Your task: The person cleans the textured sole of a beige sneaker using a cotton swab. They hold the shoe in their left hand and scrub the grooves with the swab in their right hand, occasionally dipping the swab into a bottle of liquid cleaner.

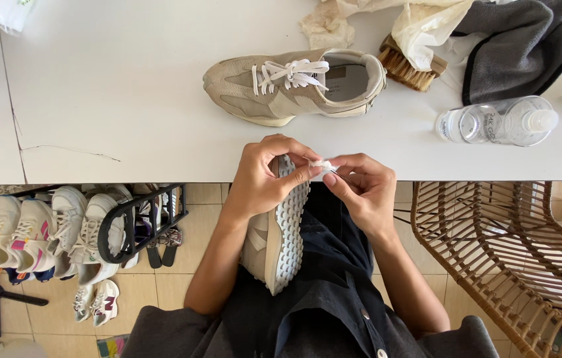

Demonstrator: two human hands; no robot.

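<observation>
At the centre of the frame my left hand [264, 179] is closed around the toe end of a beige sneaker [278, 235], sole turned up and heel hanging toward my lap. My right hand [360, 189] pinches a small white wad [323, 165] against the toe. The matching sneaker [294, 85] lies on the white table [128, 93] above, with a brush [406, 69] and clear bottle [496, 121] at upper right.

A smooth white bench [128, 99] spans beige floor tiles [208, 199]; a black metal shoe rack [141, 225] stands left, a woven rattan chair [493, 252] right.
</observation>
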